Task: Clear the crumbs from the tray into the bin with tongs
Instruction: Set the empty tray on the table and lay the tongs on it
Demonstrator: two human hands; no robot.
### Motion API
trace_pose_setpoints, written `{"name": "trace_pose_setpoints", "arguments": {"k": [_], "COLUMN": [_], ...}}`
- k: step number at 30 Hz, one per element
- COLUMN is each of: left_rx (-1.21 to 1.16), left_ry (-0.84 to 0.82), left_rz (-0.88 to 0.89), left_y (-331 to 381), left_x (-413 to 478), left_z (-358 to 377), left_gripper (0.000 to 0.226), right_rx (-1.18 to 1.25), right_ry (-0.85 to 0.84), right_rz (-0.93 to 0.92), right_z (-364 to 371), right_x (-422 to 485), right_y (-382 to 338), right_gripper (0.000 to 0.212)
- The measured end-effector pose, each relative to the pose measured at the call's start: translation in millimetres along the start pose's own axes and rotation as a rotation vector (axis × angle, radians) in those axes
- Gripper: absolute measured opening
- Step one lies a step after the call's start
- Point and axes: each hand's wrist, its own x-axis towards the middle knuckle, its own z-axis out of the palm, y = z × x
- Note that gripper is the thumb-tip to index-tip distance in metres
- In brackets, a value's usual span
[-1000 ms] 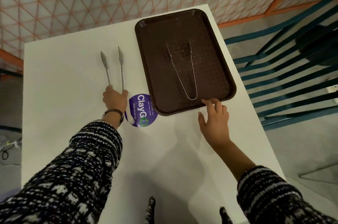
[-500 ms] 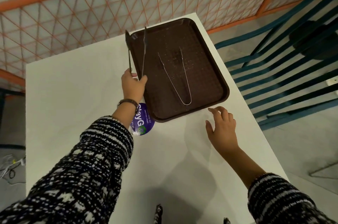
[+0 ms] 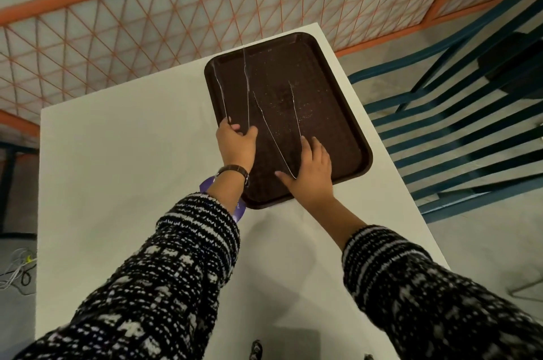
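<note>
Head view: since a second ago my left hand [image 3: 236, 145] has lifted the slim steel tongs [image 3: 247, 89] off the white counter [image 3: 132, 168] and carried them over the left edge of the dark brown rectangular plastic tray [image 3: 329, 89]. It grips their hinge end, arms spread. My right hand [image 3: 313, 171] has moved from the counter onto the tray, fingers straight, laid across the hinge end of a second pair of thin wire tongs [image 3: 270, 130]; no grip evident. The tray sits at the counter's far right corner. Fine pale crumbs [image 3: 296, 108] scatter its pebbled, raised-rim surface. Judgement: tool in position, clearing not begun. Bin not in view.
</note>
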Motion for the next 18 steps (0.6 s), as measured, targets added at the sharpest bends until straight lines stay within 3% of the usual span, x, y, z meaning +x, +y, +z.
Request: {"name": "trace_pose_setpoints", "arguments": {"k": [2,8,12,18], "left_rx": [-0.009,-0.038,-0.032,0.005], "left_ry": [0.000,0.004,0.010,0.022], "left_rz": [-0.015,-0.058,-0.058,-0.099], "left_y": [-2,-11,-14,-20], "left_x": [-2,-8,-12,-34], "left_z": [1,4,8,25], "left_gripper": [0.063,0.063,0.056,0.065], "right_rx": [0.041,0.140,0.135,0.079], "right_ry": [-0.023,-0.005,0.021,0.047], "right_rz": [0.017,0.011,0.014,0.002], "right_z": [9,14,3,-12], "right_x": [11,23,27,34], "right_y": [-7,-1,18,44], "right_gripper": [0.093,0.071,0.069,0.069]}}
